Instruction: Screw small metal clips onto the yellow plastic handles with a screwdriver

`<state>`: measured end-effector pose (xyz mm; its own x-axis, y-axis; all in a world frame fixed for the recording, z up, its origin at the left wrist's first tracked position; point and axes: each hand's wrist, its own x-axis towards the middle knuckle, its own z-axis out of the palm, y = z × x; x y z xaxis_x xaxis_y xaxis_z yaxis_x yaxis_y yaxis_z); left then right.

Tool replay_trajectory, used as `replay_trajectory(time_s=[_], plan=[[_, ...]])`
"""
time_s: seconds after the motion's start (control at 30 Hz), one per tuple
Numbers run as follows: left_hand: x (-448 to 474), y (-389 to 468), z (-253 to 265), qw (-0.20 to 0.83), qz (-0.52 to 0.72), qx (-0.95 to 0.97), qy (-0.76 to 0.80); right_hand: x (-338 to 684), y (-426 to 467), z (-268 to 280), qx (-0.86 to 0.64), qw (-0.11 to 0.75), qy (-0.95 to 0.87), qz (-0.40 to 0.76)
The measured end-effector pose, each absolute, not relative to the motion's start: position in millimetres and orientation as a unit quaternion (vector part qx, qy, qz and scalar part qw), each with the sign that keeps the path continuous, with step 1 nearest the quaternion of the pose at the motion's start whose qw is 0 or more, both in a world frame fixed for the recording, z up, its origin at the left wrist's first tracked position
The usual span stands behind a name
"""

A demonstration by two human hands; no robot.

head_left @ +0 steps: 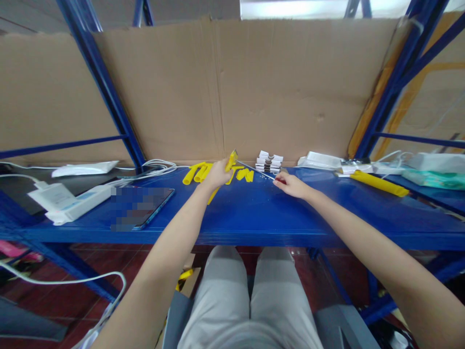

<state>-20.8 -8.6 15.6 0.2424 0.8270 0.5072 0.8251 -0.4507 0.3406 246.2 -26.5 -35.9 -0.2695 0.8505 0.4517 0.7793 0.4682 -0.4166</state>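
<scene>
My left hand [220,174] is closed around a yellow tube-like piece [231,160], held up above the blue shelf. My right hand [290,185] grips the near end of a thin metal rod [259,171]. The rod slants up to the left, and its far end meets the yellow piece; whether it goes inside I cannot tell. More yellow tubes [196,173] lie left of and behind my left hand. Several short yellow pieces [245,175] lie between my hands. Behind my right hand stands a stack of white pieces with dark bands [269,161].
A tablet-like dark device [154,208], partly blurred out, and a white power strip [82,203] with cables are at left. White packets [319,160] and a long yellow piece [379,183] lie at right. Cardboard [283,87] and blue posts [105,82] close off the back.
</scene>
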Motion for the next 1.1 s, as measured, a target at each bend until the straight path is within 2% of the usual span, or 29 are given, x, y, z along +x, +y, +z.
replay_trajectory(time_s=[0.67, 0.8, 1.1], plan=[[-23.3, -5.7, 13.8, 0.006, 0.325, 0.785, 0.527, 243.8, -29.1, -34.3, -0.51, 0.308, -0.8, 0.072], [-23.6, -6.3, 14.0, 0.01, 0.328, 0.782, 0.529, 244.3, -27.3, -37.3, -0.498, 0.329, -0.799, 0.074], [-23.7, -10.3, 13.2, 0.094, 0.265, 0.779, 0.56, 247.1, -24.8, -39.8, -0.515, 0.296, -0.802, 0.065]])
